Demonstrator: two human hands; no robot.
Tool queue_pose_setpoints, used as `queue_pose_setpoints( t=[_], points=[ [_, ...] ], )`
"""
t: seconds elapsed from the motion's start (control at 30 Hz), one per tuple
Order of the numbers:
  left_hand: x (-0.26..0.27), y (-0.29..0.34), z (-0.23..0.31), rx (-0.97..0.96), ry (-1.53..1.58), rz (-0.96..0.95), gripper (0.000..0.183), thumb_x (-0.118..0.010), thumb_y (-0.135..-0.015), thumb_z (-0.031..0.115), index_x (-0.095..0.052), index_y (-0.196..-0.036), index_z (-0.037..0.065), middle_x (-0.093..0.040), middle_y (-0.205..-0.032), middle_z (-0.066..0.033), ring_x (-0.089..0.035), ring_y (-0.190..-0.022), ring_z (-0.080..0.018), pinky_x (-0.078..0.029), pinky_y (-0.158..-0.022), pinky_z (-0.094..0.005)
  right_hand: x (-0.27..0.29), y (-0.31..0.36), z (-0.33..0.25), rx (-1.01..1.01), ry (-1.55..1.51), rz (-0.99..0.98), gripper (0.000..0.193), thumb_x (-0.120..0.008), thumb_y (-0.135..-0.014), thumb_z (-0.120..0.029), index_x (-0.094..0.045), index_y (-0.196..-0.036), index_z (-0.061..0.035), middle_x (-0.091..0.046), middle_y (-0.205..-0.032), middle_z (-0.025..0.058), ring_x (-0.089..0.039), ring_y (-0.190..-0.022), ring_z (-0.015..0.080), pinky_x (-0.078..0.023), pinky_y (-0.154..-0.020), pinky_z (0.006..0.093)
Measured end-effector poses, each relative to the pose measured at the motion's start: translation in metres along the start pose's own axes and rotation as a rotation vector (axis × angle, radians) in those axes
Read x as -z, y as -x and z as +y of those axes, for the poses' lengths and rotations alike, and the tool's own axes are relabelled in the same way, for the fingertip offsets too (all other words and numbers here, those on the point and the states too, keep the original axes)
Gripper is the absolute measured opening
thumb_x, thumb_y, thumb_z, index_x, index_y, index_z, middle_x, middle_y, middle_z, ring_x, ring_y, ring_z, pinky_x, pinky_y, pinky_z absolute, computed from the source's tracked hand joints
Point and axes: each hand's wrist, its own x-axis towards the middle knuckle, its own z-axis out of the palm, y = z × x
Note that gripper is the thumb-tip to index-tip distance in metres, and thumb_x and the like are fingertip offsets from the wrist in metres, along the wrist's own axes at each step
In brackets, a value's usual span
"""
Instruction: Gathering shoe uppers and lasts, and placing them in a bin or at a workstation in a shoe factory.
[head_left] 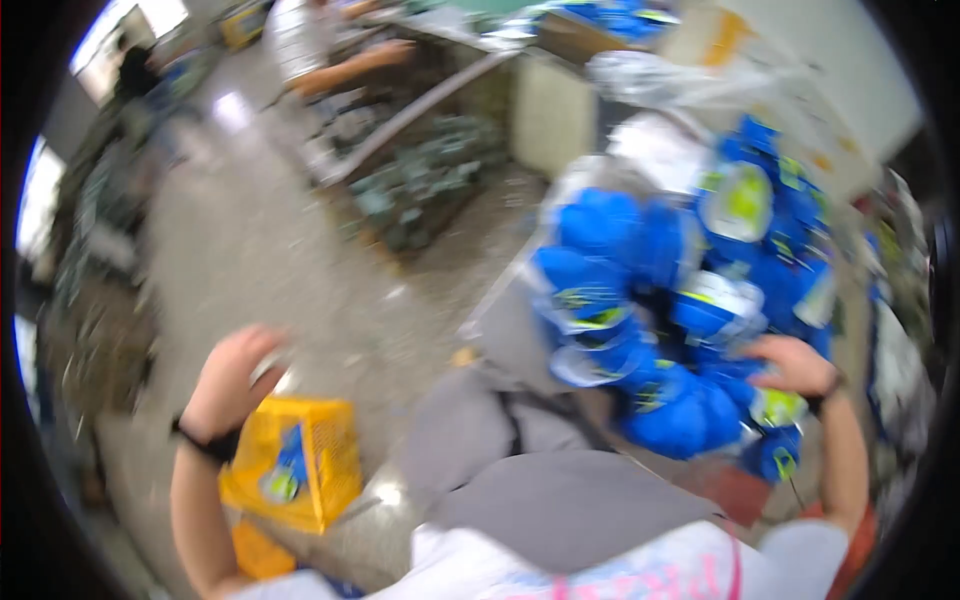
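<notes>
Several blue caps with lime-green and white parts lie heaped on a work surface at my right. My right hand rests at the near right side of this heap, fingers reaching over a cap and the thumb apart; blur hides whether they press on it. Out to the left, my left hand hangs in the air with thumb and fingers apart and nothing in it. Just below and beside that hand stands a yellow plastic crate on the floor, with a small blue and lime-green piece inside.
Ahead, a large open bin holds many grey-green pieces. Another person works at a bench beyond it. Clear plastic wrap lies behind the heap. Grey floor runs along the left, past piled goods.
</notes>
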Motion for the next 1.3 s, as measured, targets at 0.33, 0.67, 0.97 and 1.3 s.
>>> queue_pose_setpoints(
  t=[0.33, 0.67, 0.97, 1.3],
  points=[
    [0.017, -0.043, -0.069, -0.031, -0.221, 0.118, 0.019, -0.053, -0.081, 0.015, -0.058, -0.096, 0.006, -0.059, -0.091, -0.0119, -0.056, -0.086, -0.0291, -0.045, -0.075, -0.0363, 0.054, -0.001, -0.108, 0.001, 0.039, 0.251, 0.035, -0.065, -0.058, -0.008, -0.055, -0.091, -0.0038, -0.053, -0.082, 0.0109, -0.051, -0.08, 0.0278, -0.041, -0.072, 0.0339],
    [-0.012, -0.02, -0.076, 0.142, -0.182, 0.057, 0.019, -0.05, -0.08, 0.017, -0.061, -0.093, 0.009, -0.063, -0.087, -0.0102, -0.059, -0.082, -0.0267, -0.047, -0.074, -0.0369, -0.121, -0.259, -0.341, 1.28, 0.086, -0.785, 0.026, -0.047, -0.078, -0.011, -0.056, -0.102, -0.0034, -0.059, -0.094, 0.014, -0.057, -0.084, 0.0298, -0.045, -0.076, 0.0359],
    [0.052, 0.057, -0.096, 0.23, -0.239, 0.197, 0.019, -0.053, -0.08, 0.018, -0.06, -0.093, 0.005, -0.062, -0.086, -0.0115, -0.06, -0.082, -0.0263, -0.047, -0.073, -0.0341, -0.24, -0.247, -0.349, 1.507, 0.226, -0.991, 0.033, -0.048, -0.08, -0.022, -0.053, -0.111, -0.013, -0.056, -0.107, 0.0107, -0.052, -0.098, 0.0273, -0.044, -0.078, 0.0414],
    [0.103, 0.05, -0.043, 0.124, -0.319, 0.282, 0.014, -0.056, -0.075, 0.017, -0.06, -0.086, 0.009, -0.058, -0.085, -0.0082, -0.053, -0.089, -0.0252, -0.044, -0.078, -0.0352, -0.24, -0.246, -0.397, 1.393, 0.535, -1.187, 0.054, -0.034, -0.082, -0.059, -0.048, -0.121, -0.0251, -0.049, -0.112, 0.0219, -0.045, -0.106, 0.0387, -0.039, -0.086, 0.047]
  ],
)
